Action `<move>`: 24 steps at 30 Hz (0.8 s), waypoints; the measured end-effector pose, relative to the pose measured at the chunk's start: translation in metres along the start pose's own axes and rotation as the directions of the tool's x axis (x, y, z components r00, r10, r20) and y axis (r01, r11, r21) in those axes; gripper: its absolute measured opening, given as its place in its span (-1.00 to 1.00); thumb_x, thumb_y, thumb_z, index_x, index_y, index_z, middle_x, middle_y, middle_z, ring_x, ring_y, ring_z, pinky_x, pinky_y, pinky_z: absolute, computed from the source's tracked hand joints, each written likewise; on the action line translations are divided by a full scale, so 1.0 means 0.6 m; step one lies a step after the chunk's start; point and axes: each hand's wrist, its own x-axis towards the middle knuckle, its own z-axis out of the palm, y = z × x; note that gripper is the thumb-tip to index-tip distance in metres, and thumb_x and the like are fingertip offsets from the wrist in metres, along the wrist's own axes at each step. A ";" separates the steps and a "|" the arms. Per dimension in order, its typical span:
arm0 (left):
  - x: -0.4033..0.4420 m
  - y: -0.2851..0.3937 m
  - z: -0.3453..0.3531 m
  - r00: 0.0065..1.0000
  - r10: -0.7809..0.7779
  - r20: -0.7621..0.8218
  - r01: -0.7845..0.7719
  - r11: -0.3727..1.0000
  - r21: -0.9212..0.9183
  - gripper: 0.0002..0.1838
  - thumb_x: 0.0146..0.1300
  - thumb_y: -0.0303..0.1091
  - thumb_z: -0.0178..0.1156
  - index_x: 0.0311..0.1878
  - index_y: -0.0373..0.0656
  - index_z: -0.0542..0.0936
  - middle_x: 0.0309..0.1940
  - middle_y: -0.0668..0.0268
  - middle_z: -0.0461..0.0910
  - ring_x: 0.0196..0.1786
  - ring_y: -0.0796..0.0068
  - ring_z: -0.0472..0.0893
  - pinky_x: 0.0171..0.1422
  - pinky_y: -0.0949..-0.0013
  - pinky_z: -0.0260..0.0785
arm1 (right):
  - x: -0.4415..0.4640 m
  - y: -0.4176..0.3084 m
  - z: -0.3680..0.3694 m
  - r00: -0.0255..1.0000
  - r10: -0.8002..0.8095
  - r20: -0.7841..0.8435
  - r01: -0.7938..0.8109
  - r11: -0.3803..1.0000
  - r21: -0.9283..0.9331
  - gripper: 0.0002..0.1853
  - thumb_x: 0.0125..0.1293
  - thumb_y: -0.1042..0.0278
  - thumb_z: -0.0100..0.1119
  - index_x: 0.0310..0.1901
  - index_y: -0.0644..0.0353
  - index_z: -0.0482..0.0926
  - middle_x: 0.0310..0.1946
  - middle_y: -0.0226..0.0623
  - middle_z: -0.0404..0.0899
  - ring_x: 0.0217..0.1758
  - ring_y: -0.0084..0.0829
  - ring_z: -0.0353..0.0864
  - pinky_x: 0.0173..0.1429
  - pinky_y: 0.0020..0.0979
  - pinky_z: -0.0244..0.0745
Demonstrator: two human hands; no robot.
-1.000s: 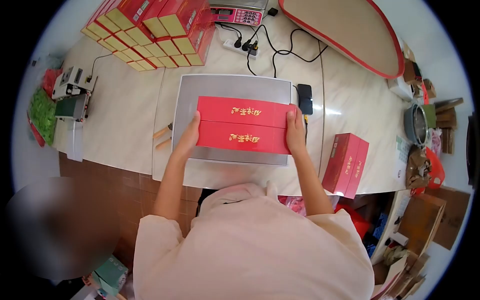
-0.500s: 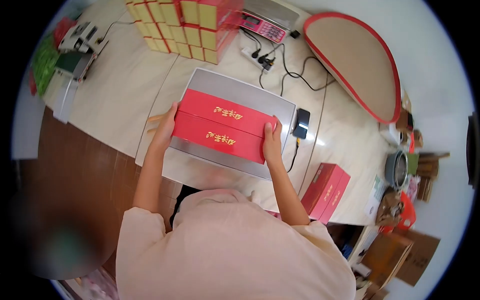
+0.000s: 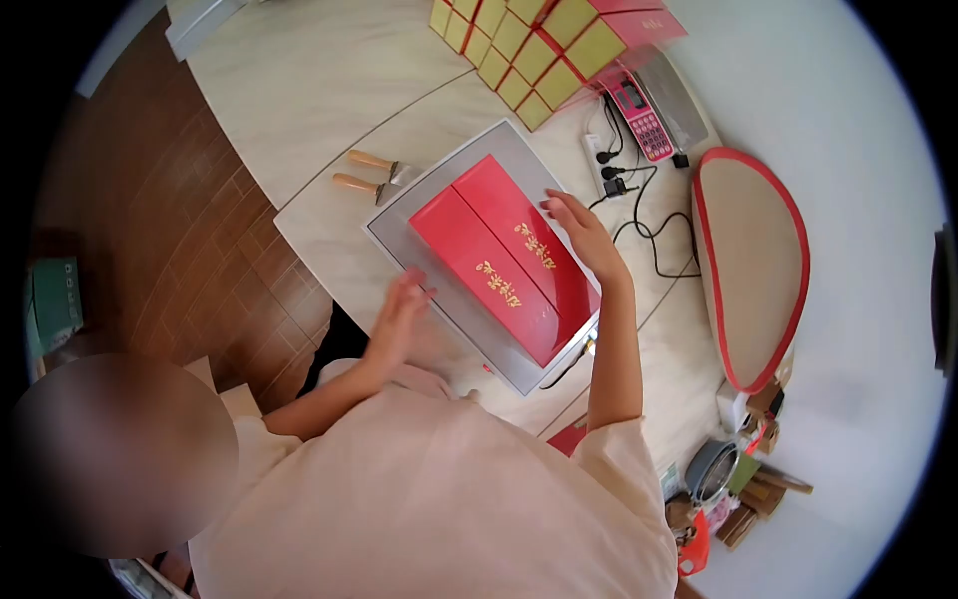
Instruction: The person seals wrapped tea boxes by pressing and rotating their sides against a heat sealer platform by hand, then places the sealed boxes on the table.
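Red box pair (image 3: 507,260), lying between left fingers (image 3: 407,287) and right fingers (image 3: 567,207), both sets unclasped, slightly parted

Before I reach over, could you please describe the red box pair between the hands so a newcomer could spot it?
On the pale table, find the flat grey panel with a white rim. The red box pair lies on it, between the left hand and the right hand. Its two gold inscriptions face up, unlike the stacked boxes, which mostly show yellow ends.
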 end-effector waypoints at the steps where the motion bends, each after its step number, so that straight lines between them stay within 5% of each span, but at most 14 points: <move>1: -0.002 -0.013 0.022 0.999 -0.041 0.029 0.042 0.998 -0.041 -0.45 0.47 -0.01 -0.14 0.35 -0.20 0.20 0.29 0.20 0.28 0.27 0.35 0.37 0.34 0.32 0.16 | 0.018 -0.008 0.003 0.977 0.063 0.201 -0.078 0.995 0.068 -0.42 0.41 -0.05 0.00 0.22 0.31 0.38 0.07 -0.18 0.54 0.17 -0.36 0.48 0.31 -0.38 0.28; 2: 0.000 -0.022 0.033 0.995 -0.080 0.064 0.085 0.993 -0.081 -0.40 0.47 0.01 -0.15 0.38 -0.23 0.16 0.34 0.18 0.24 0.31 0.31 0.34 0.38 0.31 0.12 | 0.025 -0.014 0.011 0.977 0.057 0.208 -0.071 0.996 0.057 -0.42 0.41 -0.05 0.00 0.22 0.31 0.38 0.07 -0.18 0.54 0.17 -0.36 0.48 0.31 -0.38 0.28; 4: 0.031 -0.023 0.040 0.997 -0.043 0.071 0.044 0.999 -0.024 -0.38 0.47 0.01 -0.15 0.40 -0.25 0.14 0.35 0.15 0.24 0.34 0.29 0.32 0.40 0.31 0.10 | 0.028 -0.049 0.040 0.844 0.203 0.496 -0.313 0.938 0.151 -0.31 0.28 -0.04 0.20 0.31 0.23 0.31 0.12 -0.20 0.52 0.13 -0.38 0.51 0.25 -0.37 0.36; 9: 0.057 0.049 0.066 0.985 -0.022 0.173 -0.016 0.977 0.214 -0.36 0.46 0.01 -0.13 0.40 -0.29 0.14 0.29 0.06 0.33 0.34 0.26 0.33 0.38 0.35 0.10 | -0.012 -0.052 0.030 0.896 0.120 0.428 -0.233 0.947 0.222 -0.19 0.15 -0.03 0.34 0.33 0.25 0.26 0.11 -0.18 0.51 0.14 -0.41 0.50 0.22 -0.39 0.38; 11: 0.055 0.069 0.088 0.969 0.151 0.197 -0.203 0.938 0.282 -0.36 0.45 0.03 -0.12 0.38 -0.28 0.17 0.22 0.04 0.40 0.28 0.26 0.39 0.33 0.34 0.17 | -0.049 -0.036 0.022 0.983 -0.036 0.179 0.001 0.982 0.190 -0.17 0.15 0.07 0.34 0.37 0.24 0.21 0.14 -0.16 0.49 0.19 -0.36 0.47 0.27 -0.36 0.35; 13: 0.045 0.106 0.112 0.951 0.166 0.259 -0.245 0.919 0.310 -0.34 0.44 0.05 -0.12 0.36 -0.30 0.16 0.21 0.03 0.40 0.25 0.24 0.41 0.30 0.33 0.19 | -0.114 -0.059 0.014 0.996 -0.053 0.068 0.031 0.956 0.290 -0.08 0.10 0.21 0.38 0.43 0.23 0.08 0.19 -0.16 0.43 0.24 -0.38 0.41 0.31 -0.36 0.30; 15: 0.038 0.129 0.139 0.929 0.182 0.322 -0.290 0.899 0.329 -0.33 0.43 0.07 -0.12 0.35 -0.32 0.16 0.21 0.02 0.40 0.22 0.23 0.43 0.28 0.32 0.22 | -0.171 -0.066 0.026 0.943 -0.202 -0.265 0.292 0.884 0.365 0.05 0.06 0.33 0.41 0.48 0.22 -0.11 0.26 -0.17 0.34 0.28 -0.39 0.37 0.34 -0.34 0.26; 17: 0.038 0.142 0.162 0.842 0.379 0.384 -0.494 0.827 0.268 -0.27 0.42 0.14 -0.14 0.34 -0.36 0.11 0.19 0.01 0.39 0.20 0.21 0.43 0.25 0.31 0.25 | -0.224 -0.073 0.050 0.904 -0.170 -0.393 0.355 0.812 0.464 0.14 0.06 0.35 0.41 0.48 0.22 -0.30 0.36 -0.16 0.14 0.37 -0.32 0.23 0.39 -0.28 0.19; 19: 0.041 0.145 0.176 0.794 0.423 0.435 -0.553 0.800 0.231 -0.25 0.41 0.18 -0.17 0.33 -0.36 0.11 0.18 0.03 0.38 0.21 0.23 0.42 0.26 0.31 0.23 | -0.248 -0.041 0.084 0.821 -0.177 -0.542 0.406 0.849 0.338 0.18 0.05 0.31 0.43 0.48 0.20 -0.32 0.39 -0.15 0.07 0.42 -0.29 0.15 0.42 -0.26 0.13; 21: 0.050 0.145 0.182 0.739 0.464 0.489 -0.612 0.766 0.197 -0.23 0.41 0.21 -0.19 0.32 -0.37 0.10 0.17 0.04 0.37 0.21 0.24 0.41 0.27 0.31 0.22 | -0.258 -0.025 0.112 0.794 -0.127 -0.595 0.428 0.811 0.399 0.18 0.05 0.24 0.43 0.47 0.21 -0.34 0.41 -0.15 -0.01 0.45 -0.28 0.08 0.44 -0.25 0.10; 24: 0.069 0.120 0.167 0.781 0.405 0.476 -0.530 0.832 0.162 -0.23 0.39 0.31 -0.29 0.26 -0.27 0.18 0.19 0.13 0.33 0.25 0.39 0.35 0.33 0.33 0.15 | -0.264 -0.002 0.133 0.797 -0.126 -0.591 0.393 0.851 0.348 0.19 0.09 0.18 0.39 0.47 0.21 -0.40 0.48 -0.11 -0.23 0.52 -0.26 -0.10 0.49 -0.24 -0.04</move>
